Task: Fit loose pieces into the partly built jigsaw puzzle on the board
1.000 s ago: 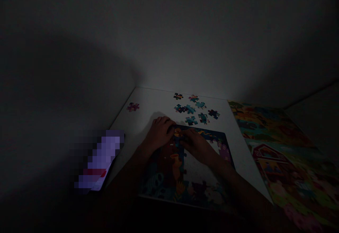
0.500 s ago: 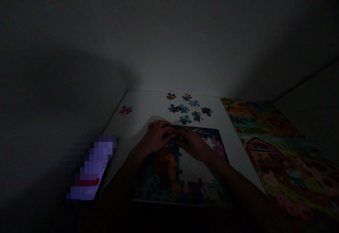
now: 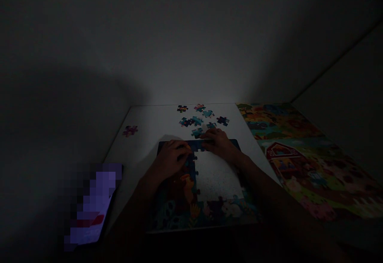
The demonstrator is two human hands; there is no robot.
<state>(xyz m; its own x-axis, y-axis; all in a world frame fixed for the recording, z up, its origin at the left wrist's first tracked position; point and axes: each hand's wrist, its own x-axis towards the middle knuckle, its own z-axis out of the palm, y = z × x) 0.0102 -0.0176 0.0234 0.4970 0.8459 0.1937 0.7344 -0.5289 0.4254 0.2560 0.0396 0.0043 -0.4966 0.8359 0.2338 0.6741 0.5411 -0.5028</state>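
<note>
A partly filled jigsaw puzzle [image 3: 187, 189] with a dark, colourful border lies in front of me, its centre a bare white area. My left hand [image 3: 172, 157] rests on its upper left part, fingers curved and the thumb apart from them; the puzzle hides under the palm. Over the top edge reaches my right hand [image 3: 220, 143], fingers stretched toward a teal puzzle piece [image 3: 196, 132]. Another teal piece [image 3: 211, 125] lies just beyond the knuckles, partly covered. Dim light keeps me from telling whether the right fingertips touch a piece.
More loose pieces [image 3: 196, 120] lie behind the puzzle, and a purple piece [image 3: 130, 130] sits apart at the left. A blurred, lit phone-like object [image 3: 97, 203] is at the left edge. Two pictures, one a farm scene [image 3: 314, 179], lie at the right. A wall [image 3: 185, 55] rises behind.
My right hand has left the spot beside my left hand and moved up and over to the loose pieces. My left hand stays on the puzzle. The view has shifted slightly.
</note>
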